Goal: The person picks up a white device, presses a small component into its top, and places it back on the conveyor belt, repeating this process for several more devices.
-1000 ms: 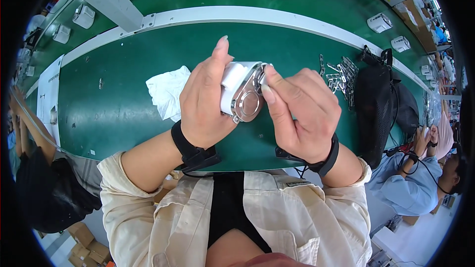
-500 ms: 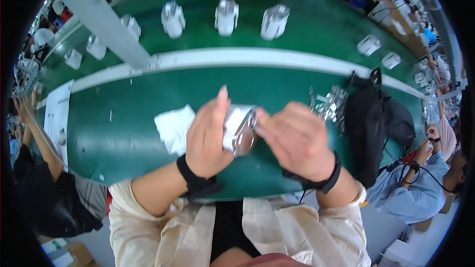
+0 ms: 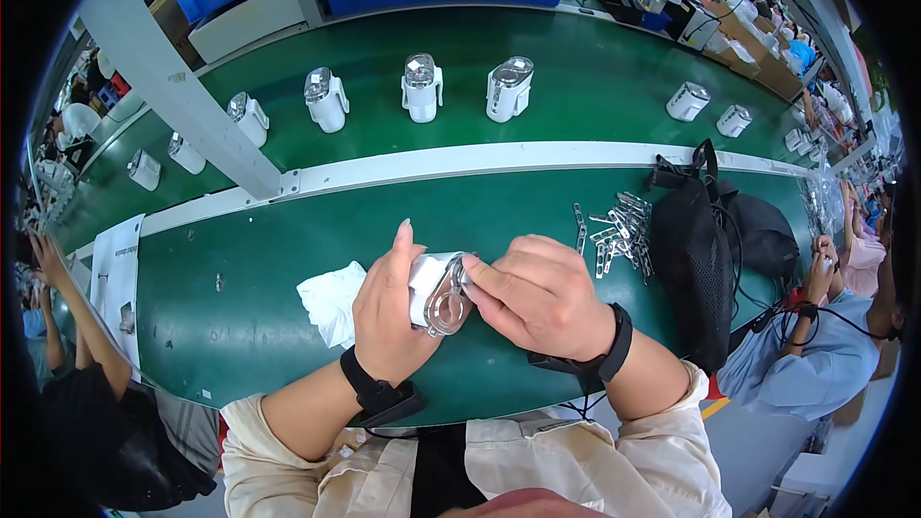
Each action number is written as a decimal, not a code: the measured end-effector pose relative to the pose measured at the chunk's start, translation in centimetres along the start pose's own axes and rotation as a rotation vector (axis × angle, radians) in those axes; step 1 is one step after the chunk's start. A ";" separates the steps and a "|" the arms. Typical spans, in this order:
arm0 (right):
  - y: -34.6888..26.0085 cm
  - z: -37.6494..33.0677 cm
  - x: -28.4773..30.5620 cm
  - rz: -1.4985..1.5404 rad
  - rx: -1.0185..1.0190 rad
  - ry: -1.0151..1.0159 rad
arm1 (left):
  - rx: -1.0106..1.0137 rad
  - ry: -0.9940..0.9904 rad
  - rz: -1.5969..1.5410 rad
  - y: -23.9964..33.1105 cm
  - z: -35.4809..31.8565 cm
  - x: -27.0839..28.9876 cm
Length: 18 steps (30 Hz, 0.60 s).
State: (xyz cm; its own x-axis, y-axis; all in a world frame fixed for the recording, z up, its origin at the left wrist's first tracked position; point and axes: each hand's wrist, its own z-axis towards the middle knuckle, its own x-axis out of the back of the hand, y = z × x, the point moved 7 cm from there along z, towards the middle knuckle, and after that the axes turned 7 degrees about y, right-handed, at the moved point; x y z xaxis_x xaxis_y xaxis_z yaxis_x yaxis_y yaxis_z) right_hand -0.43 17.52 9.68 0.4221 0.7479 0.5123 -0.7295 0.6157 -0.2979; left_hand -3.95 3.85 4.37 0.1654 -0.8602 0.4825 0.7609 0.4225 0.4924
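My left hand grips a small white plastic device with a clear round cover, held on its side just above the green bench. My right hand closes around the device's right end, its fingertips pressing on the clear cover. Both wrists wear black bands. A crumpled white cloth lies on the bench just left of my left hand.
A pile of small metal clips lies right of my hands, beside a black bag. Several similar white devices stand on the far green conveyor beyond a white rail. Another person sits at the right; a paper sheet lies left.
My hands and the device now sit lower and nearer to my body in the picture as my head tilted up, bringing the far conveyor and its devices into fuller view. The grip is unchanged.
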 end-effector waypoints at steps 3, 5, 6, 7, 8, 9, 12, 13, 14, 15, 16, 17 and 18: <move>0.1 0.0 0.0 0.000 0.015 0.004 | 0.011 -0.006 -0.005 -0.1 0.0 0.0; 0.0 0.0 0.0 0.024 0.026 0.000 | 0.016 -0.010 -0.020 -0.2 -0.1 0.0; -0.1 0.0 0.0 0.037 0.032 -0.002 | 0.022 -0.012 -0.036 -0.2 -0.1 0.0; -0.2 0.1 0.1 0.038 0.031 -0.001 | 0.027 -0.015 -0.053 -0.2 -0.1 0.0; -0.3 0.1 0.0 0.013 0.027 -0.018 | 0.027 -0.015 -0.051 -0.3 -0.2 0.0; -0.5 0.1 -0.1 -0.013 0.023 -0.035 | 0.020 -0.018 -0.050 -0.3 -0.3 -0.1; -0.7 0.1 -0.2 -0.042 0.008 -0.045 | 0.006 -0.025 -0.047 -0.2 -0.3 -0.1; -0.6 0.0 -0.2 -0.048 0.000 -0.040 | -0.001 -0.010 -0.043 -0.2 -0.2 0.0; -0.6 -0.1 -0.2 -0.053 -0.009 -0.035 | -0.007 0.006 -0.039 -0.1 0.0 0.0; -0.5 -0.1 -0.3 -0.051 -0.009 -0.035 | -0.014 0.021 -0.035 -0.1 0.1 0.0; -0.3 -0.2 -0.4 -0.072 -0.021 -0.047 | -0.013 0.020 -0.033 -0.1 0.1 0.0; -0.1 -0.2 -0.4 -0.093 -0.033 -0.060 | -0.013 0.015 -0.009 -0.1 0.2 -0.1; 0.1 -0.3 -0.5 -0.115 -0.046 -0.073 | -0.013 0.008 0.012 -0.1 0.2 -0.2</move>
State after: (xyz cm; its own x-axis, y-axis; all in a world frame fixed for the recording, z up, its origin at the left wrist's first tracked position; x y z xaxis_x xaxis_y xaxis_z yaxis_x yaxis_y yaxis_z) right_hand -0.55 17.27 9.10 0.4601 0.6525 0.6021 -0.6522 0.7086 -0.2694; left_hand -4.16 4.06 4.40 0.1800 -0.8574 0.4822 0.7668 0.4294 0.4772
